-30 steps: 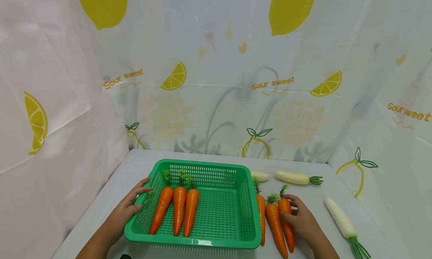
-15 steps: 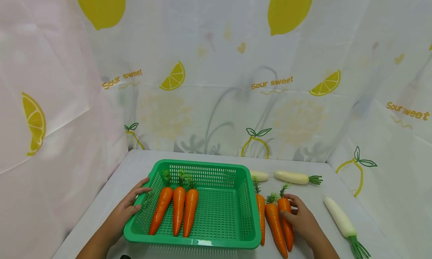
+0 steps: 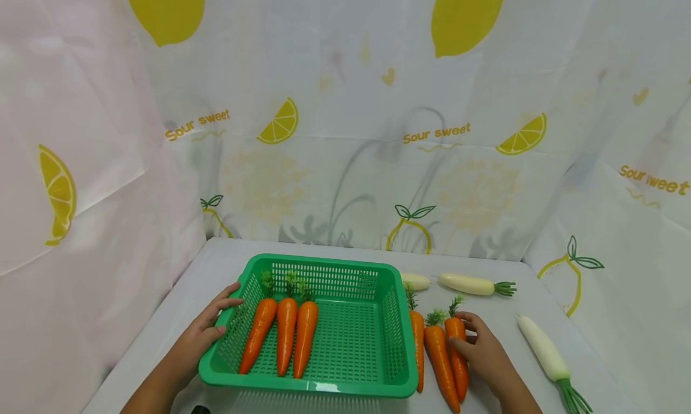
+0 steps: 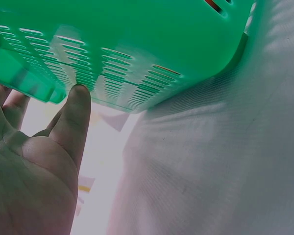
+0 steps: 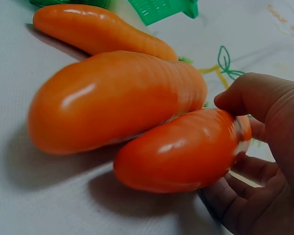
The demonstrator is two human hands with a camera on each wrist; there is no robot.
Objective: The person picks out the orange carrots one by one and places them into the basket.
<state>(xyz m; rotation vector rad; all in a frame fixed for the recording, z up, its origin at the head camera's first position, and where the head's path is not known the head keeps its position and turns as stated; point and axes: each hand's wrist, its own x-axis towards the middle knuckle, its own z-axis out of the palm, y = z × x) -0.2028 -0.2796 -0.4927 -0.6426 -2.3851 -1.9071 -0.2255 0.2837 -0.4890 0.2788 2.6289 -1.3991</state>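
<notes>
Lemon-printed cloth hung behind the white bench. From the head camera, the left hand held the rim of a green basket at its nine o'clock, three carrots lying inside. Off the basket's three o'clock side, the right hand gripped the held carrot, which lay at that hand's nine o'clock, two loose carrots just beyond. White radishes lay at its twelve and three. At the left wrist, the basket's slotted wall stood at one o'clock from the palm; its plastic looked light and slightly springy, best taken by the rim. At the right wrist, thumb and fingers closed round the held carrot's leafy end, the loose carrots at its ten and eleven. Its gloss suggested a stiff, light, rather slippery imitation, unlikely to bruise; that thick shoulder seemed a surer hold than the tapering tip.
</notes>
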